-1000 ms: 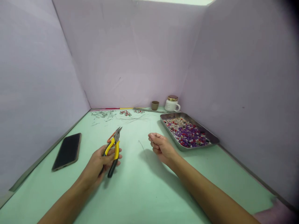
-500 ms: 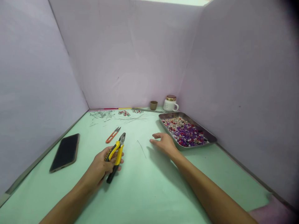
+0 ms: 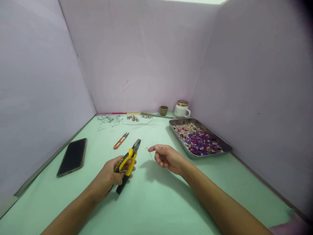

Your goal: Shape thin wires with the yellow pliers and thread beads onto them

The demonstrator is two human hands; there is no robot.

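In my left hand (image 3: 113, 174) is a pair of combination pliers (image 3: 131, 161) with yellow and black handles. Its metal jaws point up and away, looking nearly closed. My right hand (image 3: 167, 158) hovers over the table with the index finger reaching left, the thumb against it and the other fingers curled. Anything between thumb and index finger is too fine to make out. Just left of that fingertip lies a thin bent wire (image 3: 149, 154) on the green tabletop. Orange-handled thread snips (image 3: 121, 141) rest beyond the pliers.
A metal tray (image 3: 195, 156) of purple, red and clear beads stands at right. Toward the back are loose wire pieces (image 3: 110, 119), beaded clusters (image 3: 132, 118), a small brown cup (image 3: 163, 111) and a lidded white mug (image 3: 180, 111). A phone (image 3: 72, 157) lies left; pale walls enclose the table.
My right hand has come left and nearer, its fingers curling with the index finger toward the bent wire. The pliers have shifted slightly right in my left hand, and the view has moved a little.
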